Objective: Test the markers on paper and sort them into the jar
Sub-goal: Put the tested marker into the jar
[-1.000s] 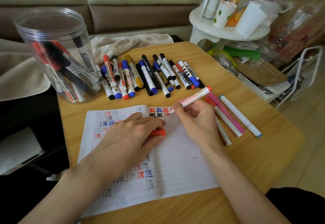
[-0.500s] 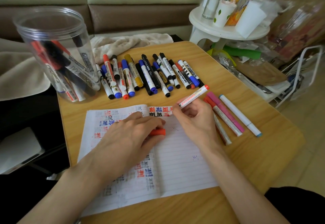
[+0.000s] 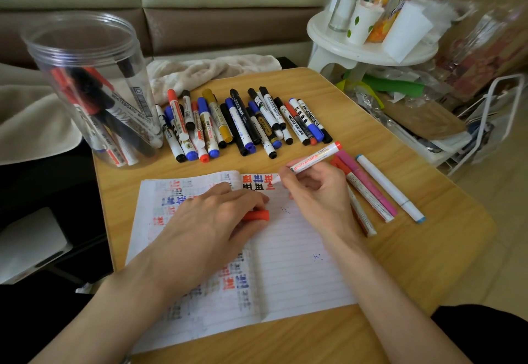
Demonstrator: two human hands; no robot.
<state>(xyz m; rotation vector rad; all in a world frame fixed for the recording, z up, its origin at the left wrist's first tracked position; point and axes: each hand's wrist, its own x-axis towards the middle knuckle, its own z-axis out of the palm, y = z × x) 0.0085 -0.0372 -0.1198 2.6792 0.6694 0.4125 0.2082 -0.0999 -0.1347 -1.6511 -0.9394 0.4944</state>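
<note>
Head view from above: the right hand (image 3: pixel 320 195) pinches a white whiteboard marker with a red end (image 3: pixel 314 160), its tip touching the lined white paper (image 3: pixel 291 272). The left hand (image 3: pixel 205 226) rests on the page, fingers curled over a red marker cap (image 3: pixel 257 215). A clear plastic jar (image 3: pixel 85 83) holding markers stands far left.
</note>
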